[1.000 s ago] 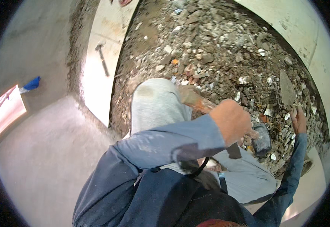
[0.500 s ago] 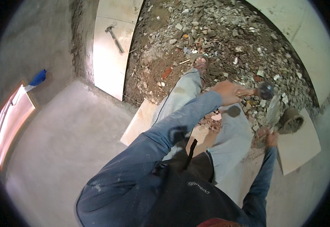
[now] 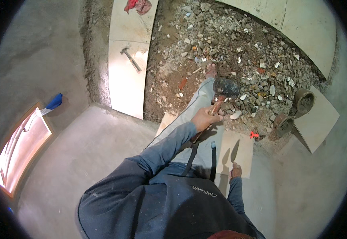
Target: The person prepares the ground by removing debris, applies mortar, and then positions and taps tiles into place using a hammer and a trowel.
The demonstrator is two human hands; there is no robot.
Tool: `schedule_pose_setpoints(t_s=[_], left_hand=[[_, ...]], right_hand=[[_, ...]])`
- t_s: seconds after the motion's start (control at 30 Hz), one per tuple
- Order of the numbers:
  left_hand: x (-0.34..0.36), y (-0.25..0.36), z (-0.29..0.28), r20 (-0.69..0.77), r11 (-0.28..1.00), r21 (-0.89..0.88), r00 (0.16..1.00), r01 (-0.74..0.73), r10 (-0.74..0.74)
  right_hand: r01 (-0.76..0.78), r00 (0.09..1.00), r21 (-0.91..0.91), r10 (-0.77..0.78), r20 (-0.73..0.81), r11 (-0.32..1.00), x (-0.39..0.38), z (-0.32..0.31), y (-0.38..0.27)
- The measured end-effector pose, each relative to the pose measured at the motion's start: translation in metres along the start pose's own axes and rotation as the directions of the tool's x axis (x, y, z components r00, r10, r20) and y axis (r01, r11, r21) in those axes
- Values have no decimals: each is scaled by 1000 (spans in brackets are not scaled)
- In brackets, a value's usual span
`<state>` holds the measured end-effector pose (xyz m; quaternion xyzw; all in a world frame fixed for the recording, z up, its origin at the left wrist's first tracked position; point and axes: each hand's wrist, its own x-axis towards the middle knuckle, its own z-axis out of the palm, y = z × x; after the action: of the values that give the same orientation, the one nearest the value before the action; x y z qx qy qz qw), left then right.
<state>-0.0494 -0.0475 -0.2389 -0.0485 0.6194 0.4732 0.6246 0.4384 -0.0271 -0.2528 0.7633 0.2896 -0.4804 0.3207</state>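
Observation:
My left hand point(image 3: 204, 119) is closed round the wooden handle of a mallet point(image 3: 226, 87), whose thick black head points up over the rubble beside my leg. Low on the right, my right hand point(image 3: 235, 171) grips a pointed trowel point(image 3: 235, 150), seen narrow and nearly edge-on. Behind the trowel lies a beige tile point(image 3: 243, 153), with shadows falling across it. A small red-orange object point(image 3: 254, 135) sits just past the tile's far corner. Two mortar-crusted buckets point(image 3: 304, 99) stand farther right, one nearer me than the other.
Broken rubble point(image 3: 205, 36) fills the ground ahead, with my foot point(image 3: 211, 69) on it. Beige tiles point(image 3: 127, 85) line its left side, carrying a claw hammer point(image 3: 131, 60) and a red cloth point(image 3: 139, 6). Another tile point(image 3: 319, 119) leans by the buckets. A framed opening point(image 3: 24, 149) is at left.
My right hand and trowel have come away from the buckets, back toward me over the tile. My left hand has drawn the mallet leftward, its head now pointing up. The view has shifted.

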Motion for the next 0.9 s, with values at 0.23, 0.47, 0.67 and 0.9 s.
schedule_pose_setpoints(t_s=[0.23,0.47,0.67,0.9], left_hand=[[-49,-13,-49,66,996,-6,994,85,-84],[-88,-37,-103,93,985,106,984,140,-150],[-42,-36,-149,70,985,80,985,150,-156],[47,-48,-248,14,944,-141,954,299,-300]], right_hand=[[352,914,121,-368,169,928,-5,138,-11],[171,979,387,-201,39,906,-8,257,94],[94,990,326,-52,-133,941,24,332,147],[199,969,541,-79,-236,817,37,392,88]])
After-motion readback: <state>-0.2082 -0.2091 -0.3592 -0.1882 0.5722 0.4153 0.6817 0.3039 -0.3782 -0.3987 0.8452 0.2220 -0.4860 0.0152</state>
